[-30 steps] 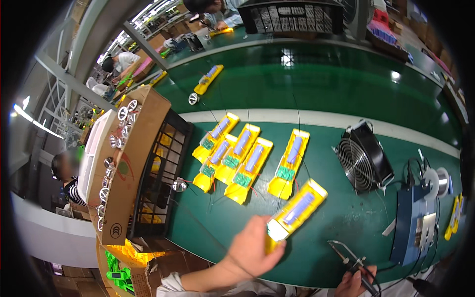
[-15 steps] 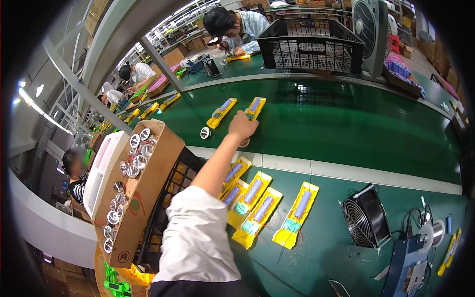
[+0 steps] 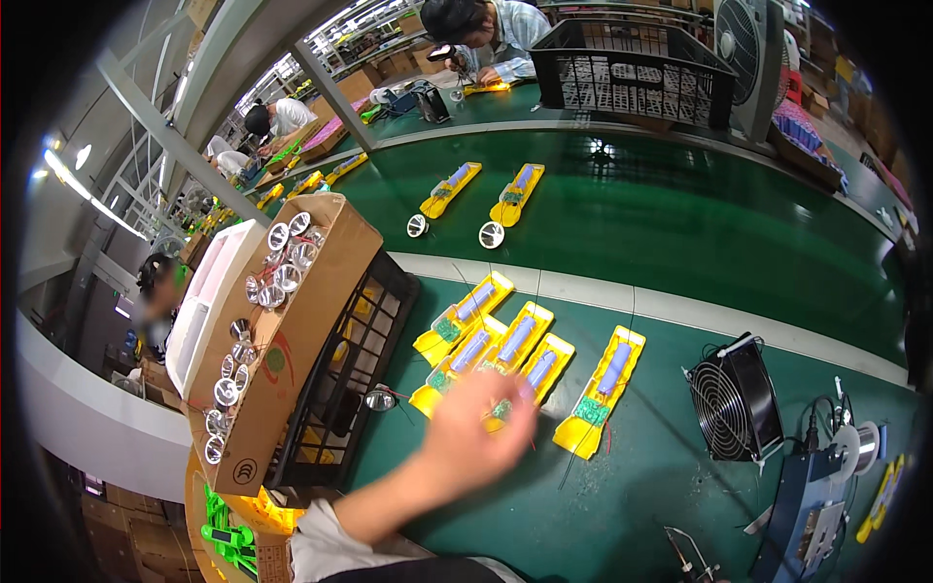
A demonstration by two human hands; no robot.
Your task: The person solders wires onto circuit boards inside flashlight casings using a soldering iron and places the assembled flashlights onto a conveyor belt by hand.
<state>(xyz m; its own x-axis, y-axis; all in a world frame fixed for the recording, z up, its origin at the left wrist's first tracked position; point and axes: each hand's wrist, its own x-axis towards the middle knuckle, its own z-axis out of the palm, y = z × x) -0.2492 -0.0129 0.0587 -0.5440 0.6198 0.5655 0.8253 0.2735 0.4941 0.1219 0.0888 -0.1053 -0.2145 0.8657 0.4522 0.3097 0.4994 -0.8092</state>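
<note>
My left hand (image 3: 476, 428) hovers over a group of yellow torch housing halves (image 3: 520, 330) on the green bench. It is smeared by motion, and its curled fingers do not show whether they hold anything. Each housing half has a blue-purple battery cell and a green circuit board, with thin wires. Apart from the group, to the right, lies another yellow housing half (image 3: 600, 392). A silver reflector cup (image 3: 380, 399) lies on the bench left of my hand. On the green belt beyond are two more housing halves (image 3: 518, 194) with reflector cups (image 3: 492, 234). My right hand is out of view.
A cardboard box (image 3: 321, 321) of reflector cups sits on a black crate (image 3: 340, 389) at left. To the right stand a black fan (image 3: 736, 400) and a blue device with a wire spool (image 3: 807, 515). A co-worker (image 3: 491, 39) works across the belt.
My left hand has drawn back from the belt to above the bench group, leaving a housing half and its reflector cup on the belt. The whole view has shifted slightly.
</note>
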